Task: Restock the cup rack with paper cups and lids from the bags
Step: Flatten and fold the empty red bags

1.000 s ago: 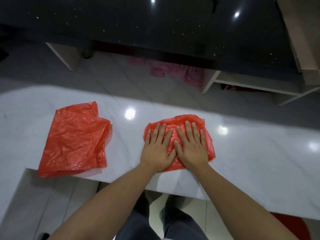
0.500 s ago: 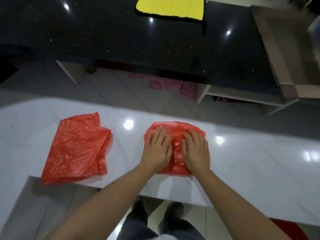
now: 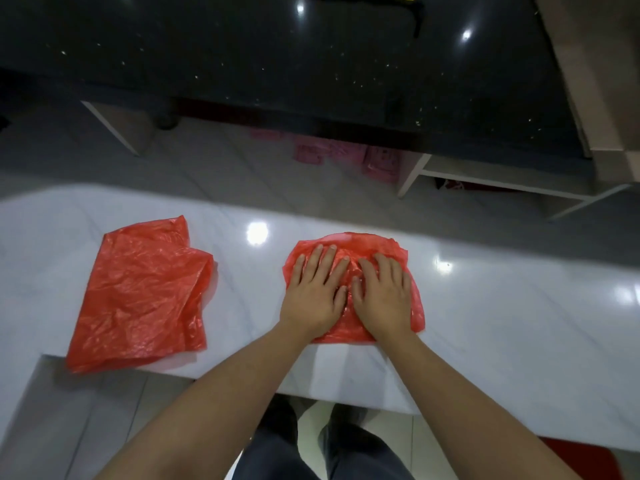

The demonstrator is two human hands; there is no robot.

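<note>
While both the left hand and right hand pressed flat-fingered, gripping nothing, on the folded red bag at the white counter's near edge, it looked thin, limp and slippery, best pinched at an edge.

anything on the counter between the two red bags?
Nothing. In the head view, only bare white counter with a light glare separates the loose red bag from the folded red bag.

Both forearms reach forward, left hand and right hand lying side by side, palms down, fingers nearly straight
</note>
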